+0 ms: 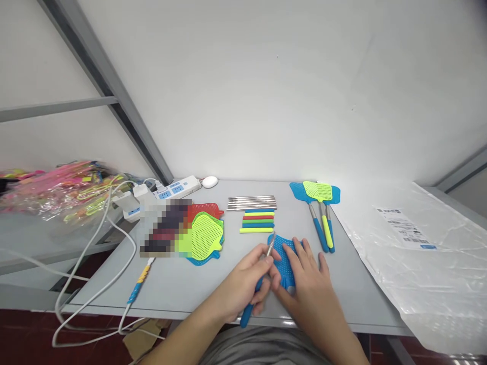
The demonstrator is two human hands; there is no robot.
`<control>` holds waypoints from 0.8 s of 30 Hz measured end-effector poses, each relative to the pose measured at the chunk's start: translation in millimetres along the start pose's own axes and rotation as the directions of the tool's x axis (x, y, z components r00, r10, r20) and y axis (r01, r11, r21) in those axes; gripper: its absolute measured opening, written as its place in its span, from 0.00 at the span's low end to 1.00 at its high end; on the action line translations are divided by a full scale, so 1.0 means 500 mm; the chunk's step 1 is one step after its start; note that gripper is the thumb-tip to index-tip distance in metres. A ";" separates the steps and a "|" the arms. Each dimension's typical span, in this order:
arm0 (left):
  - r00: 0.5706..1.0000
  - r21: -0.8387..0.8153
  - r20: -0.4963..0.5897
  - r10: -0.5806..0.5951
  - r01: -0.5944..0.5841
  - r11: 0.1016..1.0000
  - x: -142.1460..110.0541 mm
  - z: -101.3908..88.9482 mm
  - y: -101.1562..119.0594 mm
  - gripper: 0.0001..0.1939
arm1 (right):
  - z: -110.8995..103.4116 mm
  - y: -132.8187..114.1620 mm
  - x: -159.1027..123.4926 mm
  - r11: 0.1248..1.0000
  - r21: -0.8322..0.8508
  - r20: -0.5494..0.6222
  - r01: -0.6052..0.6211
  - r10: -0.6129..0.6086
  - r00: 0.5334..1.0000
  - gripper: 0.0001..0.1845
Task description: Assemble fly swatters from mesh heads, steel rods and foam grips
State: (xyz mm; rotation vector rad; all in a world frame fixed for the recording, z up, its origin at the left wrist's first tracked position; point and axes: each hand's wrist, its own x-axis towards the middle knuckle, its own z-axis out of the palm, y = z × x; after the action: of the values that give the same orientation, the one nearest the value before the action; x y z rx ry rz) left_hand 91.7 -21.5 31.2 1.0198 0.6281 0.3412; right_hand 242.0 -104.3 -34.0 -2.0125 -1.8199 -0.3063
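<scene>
Blue fly-swatter handle point(246, 315) with its metal rod point(270, 248) is wrapped in my left grip point(248, 280) over the bench point(171, 299), while my right grip point(314, 281) spreads loosely across a blue swatter head point(280, 246), seemingly unjoined. Beyond, three swatters point(318, 191) lie assembled; loose rods point(251, 203), coloured handle sleeves point(258, 221) and mesh heads point(205, 234) remain.

Three assembled fly swatters point(318, 190) (two blue, one yellow-green), six loose grip sleeves point(257, 221) and one blue-handled metal rod point(246, 315). One single blue swatter head point(280, 248), plus a stack of swatter heads point(206, 235) (overlapped and partly blurred, so no firm count). Bare metal rods point(251, 203): several, too tightly packed to number; white computer mouse point(210, 182), one.
</scene>
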 end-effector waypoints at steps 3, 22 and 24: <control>0.997 0.121 0.080 -0.014 0.004 0.993 -0.002 0.001 -0.005 0.09 | 0.004 0.002 -0.002 1.000 0.015 -0.025 0.005 -0.004 1.000 0.31; 1.000 0.283 -0.003 0.021 -0.019 0.959 0.005 0.004 -0.025 0.19 | -0.015 -0.003 0.011 0.973 0.199 -0.012 -0.121 0.126 0.992 0.26; 0.994 0.353 -0.054 0.093 -0.068 0.933 0.002 0.002 -0.020 0.19 | -0.015 -0.001 0.008 0.975 0.194 -0.006 -0.107 0.110 0.994 0.24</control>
State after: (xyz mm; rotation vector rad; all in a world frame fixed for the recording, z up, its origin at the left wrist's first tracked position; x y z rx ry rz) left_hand 93.0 -26.7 22.9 1.3845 0.7277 0.3446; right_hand 243.0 -103.8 -25.7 -1.9582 -1.6536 -0.1089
